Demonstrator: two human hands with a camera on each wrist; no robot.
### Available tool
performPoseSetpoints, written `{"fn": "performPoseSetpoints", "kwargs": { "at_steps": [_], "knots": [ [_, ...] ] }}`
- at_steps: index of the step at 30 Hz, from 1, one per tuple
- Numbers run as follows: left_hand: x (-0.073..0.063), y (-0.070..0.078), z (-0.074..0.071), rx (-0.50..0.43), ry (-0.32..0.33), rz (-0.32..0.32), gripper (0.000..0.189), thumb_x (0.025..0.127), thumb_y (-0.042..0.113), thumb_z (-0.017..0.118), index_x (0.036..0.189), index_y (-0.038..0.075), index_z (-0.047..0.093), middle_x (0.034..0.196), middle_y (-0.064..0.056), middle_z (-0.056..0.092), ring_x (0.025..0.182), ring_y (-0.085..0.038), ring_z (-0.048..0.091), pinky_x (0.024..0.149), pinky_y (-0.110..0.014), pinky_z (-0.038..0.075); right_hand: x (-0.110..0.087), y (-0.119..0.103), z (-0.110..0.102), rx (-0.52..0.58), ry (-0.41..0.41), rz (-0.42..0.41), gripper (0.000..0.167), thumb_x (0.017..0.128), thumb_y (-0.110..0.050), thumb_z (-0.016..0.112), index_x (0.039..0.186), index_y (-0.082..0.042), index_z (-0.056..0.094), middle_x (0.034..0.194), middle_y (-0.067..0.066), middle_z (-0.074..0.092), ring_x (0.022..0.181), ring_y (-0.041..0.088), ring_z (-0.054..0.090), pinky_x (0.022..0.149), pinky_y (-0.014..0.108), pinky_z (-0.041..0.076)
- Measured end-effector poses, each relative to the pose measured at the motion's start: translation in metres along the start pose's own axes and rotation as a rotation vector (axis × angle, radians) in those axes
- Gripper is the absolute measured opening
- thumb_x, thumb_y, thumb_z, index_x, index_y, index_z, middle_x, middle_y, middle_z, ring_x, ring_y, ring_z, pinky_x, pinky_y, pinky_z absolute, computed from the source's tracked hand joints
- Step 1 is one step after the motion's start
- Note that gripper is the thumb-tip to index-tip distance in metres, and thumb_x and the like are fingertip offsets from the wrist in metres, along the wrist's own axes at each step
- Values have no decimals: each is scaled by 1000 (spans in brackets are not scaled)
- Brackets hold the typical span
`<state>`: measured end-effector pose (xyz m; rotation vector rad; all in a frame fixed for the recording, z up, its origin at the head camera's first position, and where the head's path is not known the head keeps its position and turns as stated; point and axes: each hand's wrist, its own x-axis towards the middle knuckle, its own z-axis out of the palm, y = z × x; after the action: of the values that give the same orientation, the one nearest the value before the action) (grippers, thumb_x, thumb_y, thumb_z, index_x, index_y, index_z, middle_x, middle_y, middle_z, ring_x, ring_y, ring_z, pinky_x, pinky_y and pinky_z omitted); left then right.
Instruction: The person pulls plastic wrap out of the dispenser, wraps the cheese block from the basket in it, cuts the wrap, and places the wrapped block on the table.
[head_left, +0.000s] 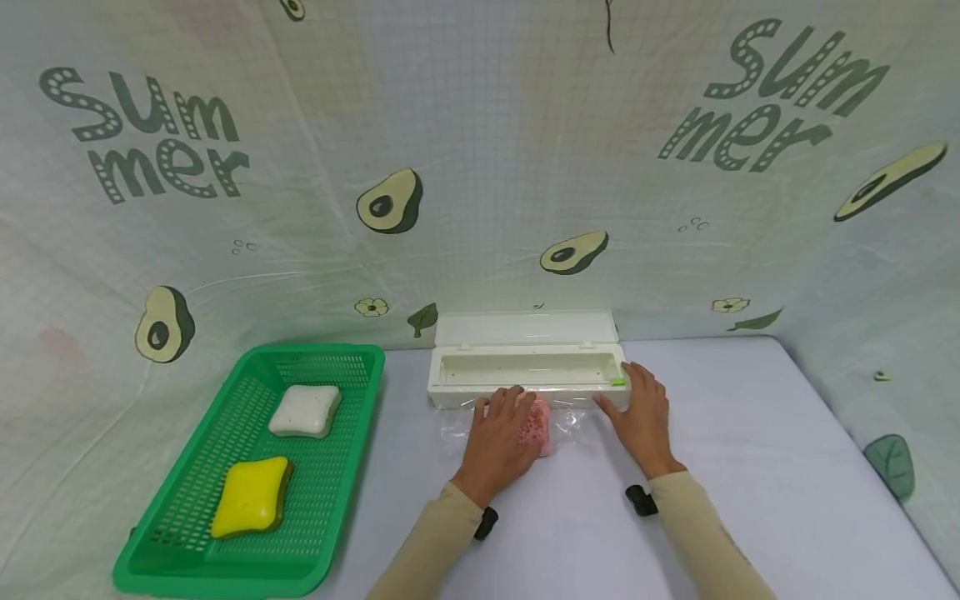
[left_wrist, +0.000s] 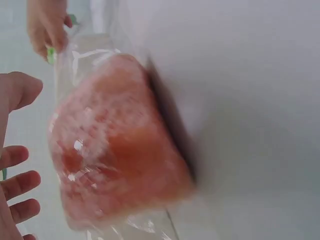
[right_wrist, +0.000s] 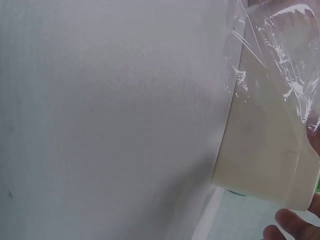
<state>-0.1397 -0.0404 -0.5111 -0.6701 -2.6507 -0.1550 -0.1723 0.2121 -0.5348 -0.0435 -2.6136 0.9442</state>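
A pink, mottled, sponge-like block (head_left: 534,427) lies under clear cling film (head_left: 454,427) in front of a white cling film dispenser (head_left: 491,397). My left hand (head_left: 498,437) is over the block's left part in the head view. The left wrist view shows its fingers (left_wrist: 21,184) spread beside the wrapped block (left_wrist: 117,145). At the dispenser's right end, my right hand (head_left: 643,421) grips the corner, thumb at the front and fingers round the end, near a small green slider (head_left: 618,382). In the right wrist view, film covers part of the dispenser (right_wrist: 260,155).
To the left stands a green basket (head_left: 360,433) holding a white block (head_left: 305,411) and a yellow sponge-like block (head_left: 252,497). The dispenser's lid (head_left: 525,328) is raised against the printed curtain (head_left: 480,150) behind the white table (head_left: 757,433).
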Motion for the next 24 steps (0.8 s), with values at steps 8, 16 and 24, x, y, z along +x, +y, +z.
{"fn": "performPoseSetpoints", "kwargs": {
  "at_steps": [8,16,24],
  "knots": [
    [45,30,-8,-104,-24,19,46,98,46,72,137,22,66,136,3,59,128,-20,52,104,-41,42,1,2,1,8,38,-36,75,86,-13,89,145,12,51,148,36,49,132,58,44,109,69,34],
    [84,57,6,-180,-59,26,37,101,39,70,135,24,70,129,3,63,122,-19,54,104,-40,42,0,3,6,-41,62,-22,75,84,-9,90,146,8,51,149,32,51,133,56,46,108,69,38],
    [102,74,20,-58,-112,32,34,103,43,66,132,29,73,125,5,65,121,-17,56,103,-37,44,-1,0,11,-129,60,-1,74,86,2,80,151,6,47,149,31,49,133,55,45,101,70,42]
  ]
}}
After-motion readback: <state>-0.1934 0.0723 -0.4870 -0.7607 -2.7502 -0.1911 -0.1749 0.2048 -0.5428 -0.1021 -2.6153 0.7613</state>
